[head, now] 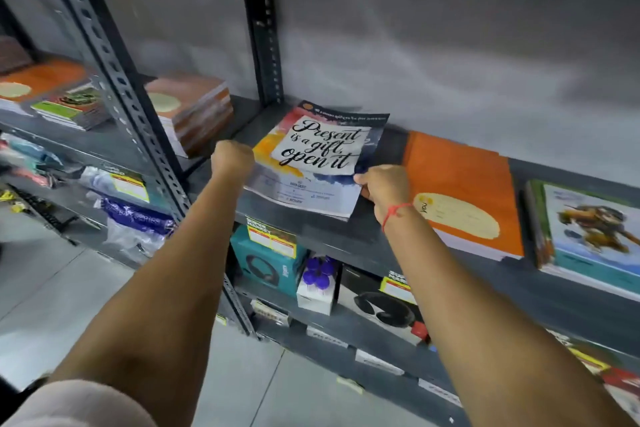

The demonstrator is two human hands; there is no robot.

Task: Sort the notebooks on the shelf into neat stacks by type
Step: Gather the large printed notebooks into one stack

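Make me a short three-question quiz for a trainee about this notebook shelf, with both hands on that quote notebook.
1. True or false: both hands grip the "Present is a gift" notebook, the left hand at its left edge and the right hand at its near right corner.
2. Which lies directly right of the held notebook?
A. the orange notebook
B. a black binder
C. a blue folder
3. Fill in: the right wrist wears a ___ thread.

Key: 1 true; 2 A; 3 red.
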